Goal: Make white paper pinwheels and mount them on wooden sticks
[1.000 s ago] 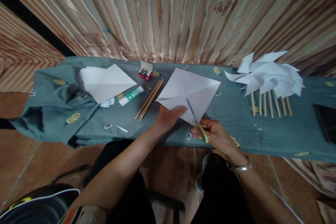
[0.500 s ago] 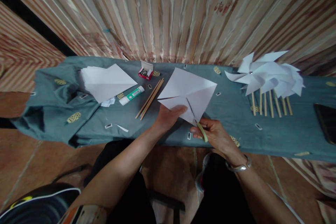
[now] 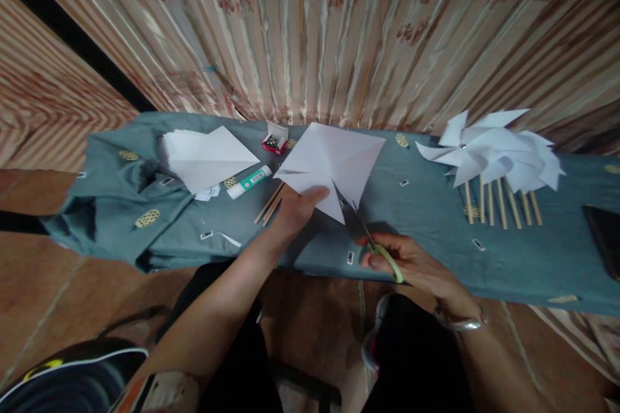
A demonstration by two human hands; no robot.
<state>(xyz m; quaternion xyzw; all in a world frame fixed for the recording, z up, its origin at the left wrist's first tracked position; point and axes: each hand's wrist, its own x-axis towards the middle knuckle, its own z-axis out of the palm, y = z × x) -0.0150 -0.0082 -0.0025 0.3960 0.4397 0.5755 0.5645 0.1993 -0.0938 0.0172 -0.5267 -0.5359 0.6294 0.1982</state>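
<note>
My left hand (image 3: 296,208) grips a white square sheet of paper (image 3: 356,158), its thumb on top and the other fingers hidden underneath. Slits run in from the sheet's left and lower corners towards the middle, and the lower slit gapes apart. My right hand (image 3: 404,259) is closed round scissors (image 3: 387,259) with pale green handles. Their blades point up and left, with the tips beside the gaping slit. Wooden sticks (image 3: 268,206) lie partly under the sheet and my left hand. Just behind them is a small red box (image 3: 274,142) of metal pins, its lid up.
A glue stick (image 3: 249,182) and a stack of white sheets (image 3: 203,158) lie to the left on the green cloth (image 3: 426,213). Several paper pinwheels (image 3: 504,148) on sticks are piled at the right. A dark phone-like object (image 3: 601,239) sits at the right edge.
The scissors have pulled back from the paper, down and to the right. The lower slit has spread open, and the sheet has shifted left with my left hand, covering more of the sticks.
</note>
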